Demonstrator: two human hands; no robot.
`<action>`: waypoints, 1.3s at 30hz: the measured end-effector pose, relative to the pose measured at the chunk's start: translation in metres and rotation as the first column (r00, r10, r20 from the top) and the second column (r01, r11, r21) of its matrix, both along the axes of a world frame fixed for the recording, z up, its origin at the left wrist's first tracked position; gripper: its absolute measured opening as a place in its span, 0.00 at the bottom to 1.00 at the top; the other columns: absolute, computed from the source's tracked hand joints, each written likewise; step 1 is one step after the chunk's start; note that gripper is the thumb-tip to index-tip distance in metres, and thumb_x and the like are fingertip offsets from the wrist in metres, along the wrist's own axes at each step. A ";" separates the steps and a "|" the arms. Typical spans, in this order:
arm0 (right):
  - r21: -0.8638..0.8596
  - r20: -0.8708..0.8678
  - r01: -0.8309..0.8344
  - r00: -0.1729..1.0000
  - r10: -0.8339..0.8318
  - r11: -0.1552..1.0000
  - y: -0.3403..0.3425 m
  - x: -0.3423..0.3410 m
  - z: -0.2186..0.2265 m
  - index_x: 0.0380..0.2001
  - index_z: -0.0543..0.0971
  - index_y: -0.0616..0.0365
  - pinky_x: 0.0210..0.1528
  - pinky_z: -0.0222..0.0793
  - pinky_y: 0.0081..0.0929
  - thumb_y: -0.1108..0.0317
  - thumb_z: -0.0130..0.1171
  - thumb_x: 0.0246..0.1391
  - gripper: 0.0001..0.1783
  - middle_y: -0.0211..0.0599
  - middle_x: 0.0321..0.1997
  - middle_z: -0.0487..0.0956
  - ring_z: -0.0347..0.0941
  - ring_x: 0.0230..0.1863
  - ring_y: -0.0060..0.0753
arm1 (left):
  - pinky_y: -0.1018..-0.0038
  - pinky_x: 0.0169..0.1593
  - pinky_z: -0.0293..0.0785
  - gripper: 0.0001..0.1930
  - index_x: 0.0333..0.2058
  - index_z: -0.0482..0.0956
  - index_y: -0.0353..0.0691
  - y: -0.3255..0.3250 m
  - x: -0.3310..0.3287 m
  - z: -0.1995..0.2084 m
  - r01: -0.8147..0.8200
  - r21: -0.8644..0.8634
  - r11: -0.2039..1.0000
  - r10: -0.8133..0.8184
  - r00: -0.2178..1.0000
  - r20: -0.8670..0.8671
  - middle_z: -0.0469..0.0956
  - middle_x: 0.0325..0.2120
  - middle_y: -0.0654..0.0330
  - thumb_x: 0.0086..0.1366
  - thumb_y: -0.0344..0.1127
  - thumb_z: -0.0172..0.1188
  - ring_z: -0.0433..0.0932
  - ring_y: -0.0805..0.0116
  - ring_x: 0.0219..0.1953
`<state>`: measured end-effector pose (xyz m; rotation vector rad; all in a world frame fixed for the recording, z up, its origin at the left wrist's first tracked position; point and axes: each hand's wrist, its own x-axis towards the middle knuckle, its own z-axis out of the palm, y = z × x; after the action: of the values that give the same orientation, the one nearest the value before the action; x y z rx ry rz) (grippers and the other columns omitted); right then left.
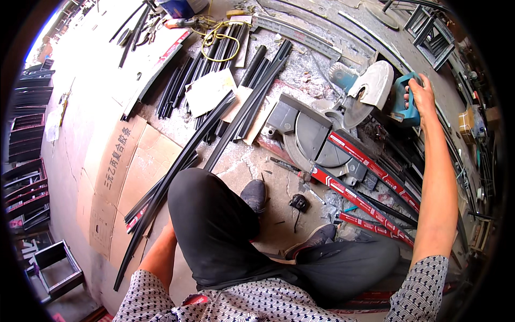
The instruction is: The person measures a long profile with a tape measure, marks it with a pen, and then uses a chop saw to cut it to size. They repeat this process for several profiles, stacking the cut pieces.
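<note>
My right hand (422,96) is wrapped round the teal handle (412,114) of a mitre saw, arm stretched out to the right. The saw's round grey blade guard (379,80) is raised above its turntable base (306,135). Two dark profiles with red film (357,196) reach from the base toward the lower right. On the left, my left forearm (160,257) goes down behind my bent knee, which hides the hand and its fingers. Long black profiles (155,214) run past that knee, nearest to the hidden hand.
A flattened cardboard sheet (115,177) lies on the left. More black profiles (179,86) and a yellow cord (236,48) are farther off. A tape measure (299,202) sits between my feet. Stacked frames (29,134) line the left edge, and a metal fence rail (298,35) lies behind the saw.
</note>
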<state>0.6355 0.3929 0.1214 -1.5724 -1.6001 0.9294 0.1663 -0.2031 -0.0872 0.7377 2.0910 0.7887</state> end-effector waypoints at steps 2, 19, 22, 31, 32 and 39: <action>0.001 0.004 0.001 1.000 -0.001 1.000 0.001 0.000 0.000 0.74 0.59 0.58 0.29 0.75 0.25 0.58 0.62 0.62 0.42 0.31 0.38 0.78 0.77 0.31 0.23 | 0.68 0.50 0.78 0.19 0.52 0.78 0.30 0.000 -0.002 0.001 0.003 0.003 1.000 -0.003 1.000 0.002 0.85 0.42 0.53 0.69 0.37 0.64 0.79 0.69 0.45; 0.335 0.285 0.022 0.950 -0.124 0.942 0.007 0.004 -0.019 0.75 0.62 0.57 0.63 0.69 0.40 0.48 0.51 0.64 0.41 0.60 0.65 0.76 0.76 0.59 0.55 | 0.69 0.51 0.78 0.19 0.53 0.78 0.28 0.031 -0.056 0.043 0.219 0.119 0.968 -0.225 0.974 0.035 0.85 0.42 0.54 0.69 0.35 0.64 0.79 0.71 0.45; 0.263 0.385 0.010 0.916 -0.114 0.965 -0.007 0.001 -0.012 0.75 0.62 0.56 0.70 0.63 0.42 0.46 0.48 0.63 0.41 0.61 0.68 0.73 0.70 0.69 0.60 | 0.67 0.51 0.78 0.16 0.51 0.78 0.27 0.031 -0.054 0.060 0.297 0.077 0.952 -0.296 0.955 -0.030 0.86 0.40 0.52 0.70 0.32 0.62 0.81 0.68 0.45; 0.603 0.523 -0.133 0.811 -0.263 0.787 -0.064 -0.023 0.028 0.63 0.75 0.63 0.68 0.67 0.49 0.55 0.55 0.62 0.31 0.62 0.59 0.79 0.74 0.62 0.62 | 0.60 0.42 0.76 0.15 0.45 0.77 0.31 0.007 -0.050 0.078 0.292 0.142 0.946 -0.252 0.936 -0.245 0.78 0.27 0.46 0.76 0.41 0.56 0.80 0.65 0.35; 0.668 0.491 -0.163 0.830 -0.265 0.726 -0.087 -0.036 0.028 0.62 0.75 0.64 0.68 0.66 0.49 0.57 0.55 0.63 0.29 0.62 0.59 0.78 0.74 0.61 0.61 | 0.61 0.41 0.76 0.17 0.44 0.77 0.32 0.020 -0.031 0.107 0.306 0.085 0.948 -0.279 0.930 -0.239 0.76 0.25 0.49 0.77 0.44 0.56 0.79 0.65 0.33; 0.805 0.405 -0.499 0.858 0.317 0.322 -0.286 -0.188 0.026 0.62 0.76 0.62 0.69 0.66 0.47 0.72 0.63 0.52 0.31 0.52 0.59 0.76 0.72 0.61 0.51 | 0.69 0.28 0.71 0.25 0.37 0.75 0.36 0.009 0.008 0.181 0.167 -0.161 0.973 -0.190 0.972 -0.139 0.69 0.17 0.63 0.78 0.56 0.53 0.72 0.74 0.21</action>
<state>0.4475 0.1073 0.1479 -0.4501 -2.1464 0.0030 0.1747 -0.1940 0.0935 0.9144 2.1560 0.4853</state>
